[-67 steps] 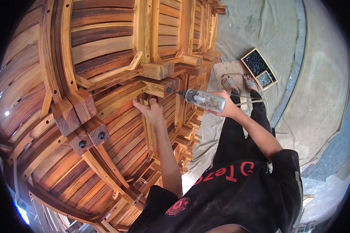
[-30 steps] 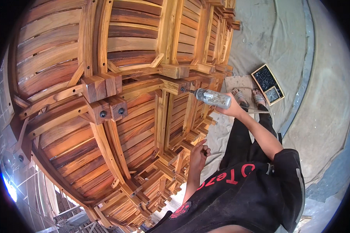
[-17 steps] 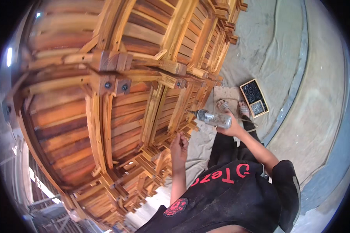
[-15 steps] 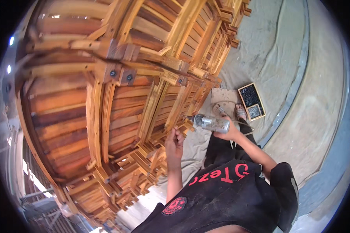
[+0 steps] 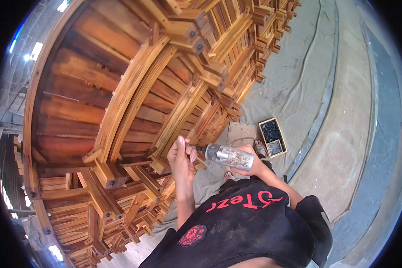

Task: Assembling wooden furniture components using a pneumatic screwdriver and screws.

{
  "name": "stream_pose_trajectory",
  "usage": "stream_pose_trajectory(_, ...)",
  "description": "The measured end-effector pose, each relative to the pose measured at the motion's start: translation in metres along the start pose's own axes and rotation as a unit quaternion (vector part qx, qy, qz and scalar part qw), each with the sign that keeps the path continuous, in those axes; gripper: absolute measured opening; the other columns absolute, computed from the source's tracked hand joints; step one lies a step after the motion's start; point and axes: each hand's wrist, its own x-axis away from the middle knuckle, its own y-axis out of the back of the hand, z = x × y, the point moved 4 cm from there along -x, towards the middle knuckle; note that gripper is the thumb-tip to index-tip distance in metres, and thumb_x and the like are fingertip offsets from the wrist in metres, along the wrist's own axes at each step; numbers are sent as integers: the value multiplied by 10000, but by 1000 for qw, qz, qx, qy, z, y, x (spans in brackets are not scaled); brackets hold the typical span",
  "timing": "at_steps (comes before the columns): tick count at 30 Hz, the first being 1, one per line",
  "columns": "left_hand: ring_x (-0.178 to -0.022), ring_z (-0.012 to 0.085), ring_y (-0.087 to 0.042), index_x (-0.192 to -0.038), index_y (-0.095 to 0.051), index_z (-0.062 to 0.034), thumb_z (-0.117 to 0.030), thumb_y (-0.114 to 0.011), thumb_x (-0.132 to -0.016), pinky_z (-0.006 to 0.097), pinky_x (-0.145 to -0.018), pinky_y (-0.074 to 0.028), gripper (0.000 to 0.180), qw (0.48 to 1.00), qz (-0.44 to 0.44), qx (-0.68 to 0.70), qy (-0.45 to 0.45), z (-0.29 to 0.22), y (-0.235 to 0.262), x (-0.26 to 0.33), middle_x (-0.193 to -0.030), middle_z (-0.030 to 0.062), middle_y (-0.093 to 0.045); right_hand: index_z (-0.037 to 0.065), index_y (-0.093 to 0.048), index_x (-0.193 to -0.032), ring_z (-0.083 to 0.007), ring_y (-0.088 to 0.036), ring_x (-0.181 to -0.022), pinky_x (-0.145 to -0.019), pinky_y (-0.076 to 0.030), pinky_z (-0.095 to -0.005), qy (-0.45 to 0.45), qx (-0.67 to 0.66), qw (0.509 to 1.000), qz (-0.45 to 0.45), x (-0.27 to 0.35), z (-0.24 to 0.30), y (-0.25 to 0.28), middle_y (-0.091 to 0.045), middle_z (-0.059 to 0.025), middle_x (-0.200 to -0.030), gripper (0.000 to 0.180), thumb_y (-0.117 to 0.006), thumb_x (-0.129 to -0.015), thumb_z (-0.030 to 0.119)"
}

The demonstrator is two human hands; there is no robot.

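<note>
Stacked wood frames (image 5: 134, 102) behind; right hand (image 5: 250, 161) grip clamped on power tool (image 5: 225, 156), left hand (image 5: 182, 156) pinching its tip

One head-worn fisheye looks steeply down, close over stacked wooden furniture (image 5: 134, 111) and floor (image 5: 344, 134).

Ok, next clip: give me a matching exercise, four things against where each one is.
Things:
1. tool
2. left hand
3. tray
4. stack

Places:
A. on the floor, right of the stack
B. fills the left of the view
C. in the right hand
D. at the tool's tip, against the stack

Pairs: 1-C, 2-D, 3-A, 4-B
</note>
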Motion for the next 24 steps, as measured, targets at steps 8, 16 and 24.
stream_pose_trajectory(8, -512, 37, -348, -932, -591, 2, -265, -540, -998, 197, -456, -285, 279, 997, 35, -1, -64, -72, 23, 69, -616, -46, -395, 53, -659, -933, -321, -659, -798, -727, -529, -375, 109, 264, 954, -88, 32, 55, -106, -673, -117, -885, 340, -740, -618, 154)
stream_pose_trajectory(16, -528, 45, -371, -1085, -581, 3, -257, -503, -1014, 195, -486, -323, 280, 976, 180, 114, -40, -122, 31, 145, -608, -44, -395, -15, -649, -850, -302, -664, -671, -656, -539, -325, 131, 293, 933, -162, 48, 101, -149, -651, -146, -801, 330, -753, -563, 111)
stream_pose_trajectory(24, -580, 70, -429, -1175, -546, -19, -229, -461, -1020, 210, -520, -377, 274, 957, 210, 200, 4, -105, 37, 169, -669, -39, -415, 7, -661, -925, -330, -671, -741, -693, -542, -352, 173, 306, 927, -130, 54, 132, -159, -666, -154, -870, 352, -718, -588, 91)
